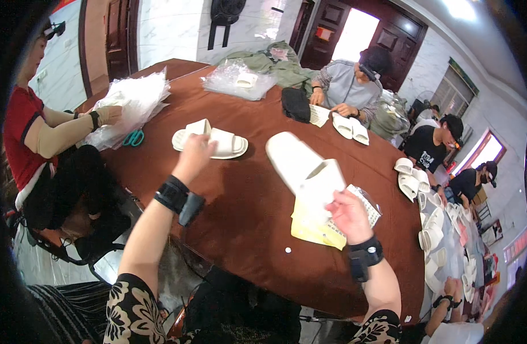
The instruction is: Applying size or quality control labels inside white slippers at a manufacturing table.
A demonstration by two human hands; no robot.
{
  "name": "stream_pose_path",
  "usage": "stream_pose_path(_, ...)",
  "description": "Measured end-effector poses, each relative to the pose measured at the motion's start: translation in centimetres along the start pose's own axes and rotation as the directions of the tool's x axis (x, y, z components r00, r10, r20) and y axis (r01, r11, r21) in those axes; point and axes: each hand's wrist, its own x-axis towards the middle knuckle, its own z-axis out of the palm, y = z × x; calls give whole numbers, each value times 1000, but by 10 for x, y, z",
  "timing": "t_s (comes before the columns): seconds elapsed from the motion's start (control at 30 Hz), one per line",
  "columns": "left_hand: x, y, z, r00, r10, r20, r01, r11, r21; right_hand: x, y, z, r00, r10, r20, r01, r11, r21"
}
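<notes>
My right hand (350, 215) is closed on the heel end of a cream slide slipper (295, 160), held tilted above the table and slightly blurred. Beneath it lie a yellow sheet (312, 229) and a printed sheet of small marks (363, 206), the latter partly covered by my hand. Over on the left, my left hand (196, 153) hovers at a pair of cream slippers (226, 144), thumb and fingers apart and a little smeared. Whether it touches the near slipper, I cannot tell. Each of my wrists wears a black band.
A brown cloth covers the round table (246, 200). Teal scissors (134, 137) and clear plastic bags (134, 103) lie by a person at left. Another bag (240, 80) sits farther back. Across, a person handles slippers (350, 128) beside a black pouch (296, 105). More slippers (430, 229) line the right.
</notes>
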Motion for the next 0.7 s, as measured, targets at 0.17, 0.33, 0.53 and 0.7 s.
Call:
stream_pose_path(0.17, 25, -61, -16, 973, -229, -33, 229, 940, 253, -30, -79, -92, 880, -391, -269, 355, 918, -174)
stream_pose_path(0.33, 40, -49, 11, 913, -395, 101, 352, 890, 290, -103, -148, -337, 490, -851, -187, 522, 459, -719)
stream_pose_path(0.53, 40, -26, 7, 915, -401, 48, 368, 876, 313, -133, -135, -351, 463, -582, -668, 420, 808, -413)
stream_pose_path(0.7, 39, 1, 0, 897, -437, 74, 426, 896, 126, -73, -117, -198, 695, -553, -461, 396, 828, -397)
